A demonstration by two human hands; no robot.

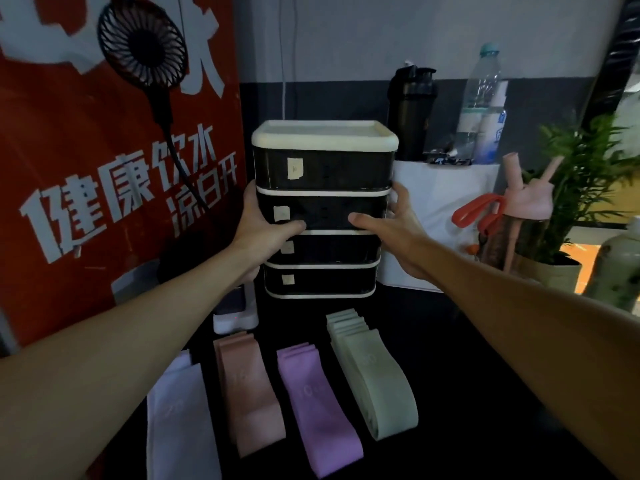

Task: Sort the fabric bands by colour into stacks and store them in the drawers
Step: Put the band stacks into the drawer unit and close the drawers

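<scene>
Left hand (263,220) and right hand (391,226) clasp the drawer unit (325,174) at its second drawer (325,211), thumbs on the front, fingers curled round the sides. Nearer, on the dark table (467,393), left to right: white stack (180,417), pink stack (249,386), purple stack (311,403), green stack (374,375).

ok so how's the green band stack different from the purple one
Colour: the green band stack is pale sage, while the purple band stack is lilac. Layers: the green stack shows more staggered ends at its far side than the purple stack. Place: the green stack lies rightmost and reaches closer to the drawer unit; the purple stack lies to its left. Both lie flat on the dark table, with nothing touching them.
</scene>
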